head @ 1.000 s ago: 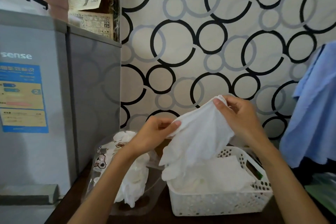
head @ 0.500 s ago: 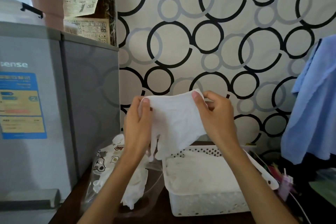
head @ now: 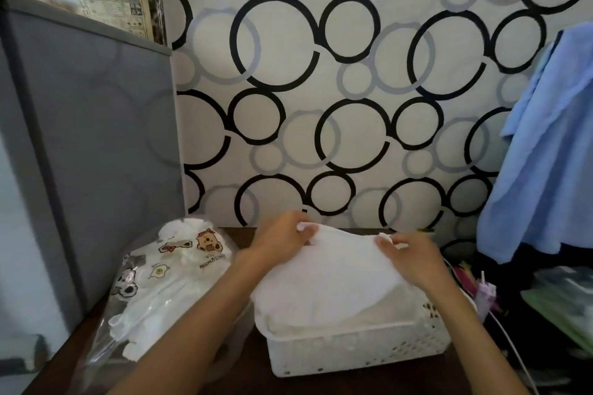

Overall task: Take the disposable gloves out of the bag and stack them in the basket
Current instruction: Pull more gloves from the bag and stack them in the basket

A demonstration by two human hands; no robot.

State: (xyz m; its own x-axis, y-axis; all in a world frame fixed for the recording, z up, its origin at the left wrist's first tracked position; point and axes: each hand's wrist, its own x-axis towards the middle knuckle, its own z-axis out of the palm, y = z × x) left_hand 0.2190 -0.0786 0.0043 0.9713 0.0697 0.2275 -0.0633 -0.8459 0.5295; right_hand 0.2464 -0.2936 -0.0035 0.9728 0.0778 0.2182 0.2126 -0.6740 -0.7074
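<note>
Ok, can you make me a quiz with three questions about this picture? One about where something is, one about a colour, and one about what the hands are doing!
1. Where is the bag?
A. To the left of the basket
B. Inside the basket
C. Hanging on the wall

2. What colour is the basket?
A. Red
B. White
C. Black

3. What are the hands doing?
A. Resting flat on the table
B. Both reaching into the bag
C. Each pinching an edge of a glove over the basket

Answers:
1 A, the bag lies on the table left of the basket.
2 B, its holed wall is white.
3 C, the left hand and right hand each hold one edge.
</note>
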